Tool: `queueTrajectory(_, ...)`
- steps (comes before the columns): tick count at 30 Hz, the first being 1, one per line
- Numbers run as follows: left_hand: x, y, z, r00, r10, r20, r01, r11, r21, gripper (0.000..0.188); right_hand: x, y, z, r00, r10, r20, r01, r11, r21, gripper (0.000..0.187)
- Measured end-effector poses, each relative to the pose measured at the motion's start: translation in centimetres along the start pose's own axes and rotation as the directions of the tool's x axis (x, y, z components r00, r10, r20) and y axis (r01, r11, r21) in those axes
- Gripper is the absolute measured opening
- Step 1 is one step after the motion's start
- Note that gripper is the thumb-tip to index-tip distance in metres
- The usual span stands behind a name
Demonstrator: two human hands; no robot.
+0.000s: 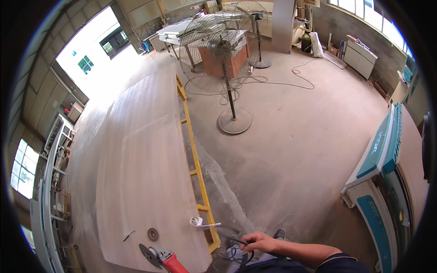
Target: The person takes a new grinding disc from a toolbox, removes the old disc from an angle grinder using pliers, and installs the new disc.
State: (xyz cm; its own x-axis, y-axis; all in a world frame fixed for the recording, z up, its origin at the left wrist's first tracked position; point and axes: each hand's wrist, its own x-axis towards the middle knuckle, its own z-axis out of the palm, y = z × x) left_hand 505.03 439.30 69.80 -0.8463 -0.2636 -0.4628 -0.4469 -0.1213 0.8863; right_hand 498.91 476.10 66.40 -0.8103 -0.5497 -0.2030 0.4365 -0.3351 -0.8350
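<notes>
My right hand (258, 241) is closed around a black cable (237, 241), which hangs in loops by my feet. My left hand is out of view. To the left of my right hand, a red angle grinder (172, 263) with a dark round disc lies at the near end of a large wooden board (150, 150). Just beyond the grinder, a loose brown grinding disc (153, 234) rests flat on the board. Beside it is a small thin black piece (129, 235) whose kind I cannot make out. At the board's right edge sits a small white object (196, 221) with a thin strip sticking out.
A yellow metal frame (196, 173) runs under the board's right edge. Ahead stands a large pedestal fan (223, 50), with cables across the floor behind it. A white and teal machine (380, 145) is at the right. Long metal rails (48, 195) line the left side.
</notes>
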Motion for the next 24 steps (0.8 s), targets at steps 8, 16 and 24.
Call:
queueTrajectory(8, -1.4, 4.6, 22.3, 0.738, -0.016, 0.675, 0.048, 0.998, -0.029, 0.075, -14.0, -6.9, -11.0, 0.839, -0.167, -0.518, 0.240, 0.968, 0.076, 0.021)
queueTrajectory(16, 5.8, 3.1, 45.3, 0.273, -0.154, 0.950, -0.010, 0.987, 0.163, 0.063, -14.4, -13.5, -23.8, 0.660, -0.062, -0.749, 0.440, 0.840, 0.318, 0.027)
queueTrajectory(24, 11.4, 4.9, 74.6, -0.037, -0.182, 0.983, 0.131, 0.974, 0.186, 0.060, -14.3, -18.8, -42.2, 0.664, 0.080, -0.743, 0.552, 0.618, 0.560, 0.023)
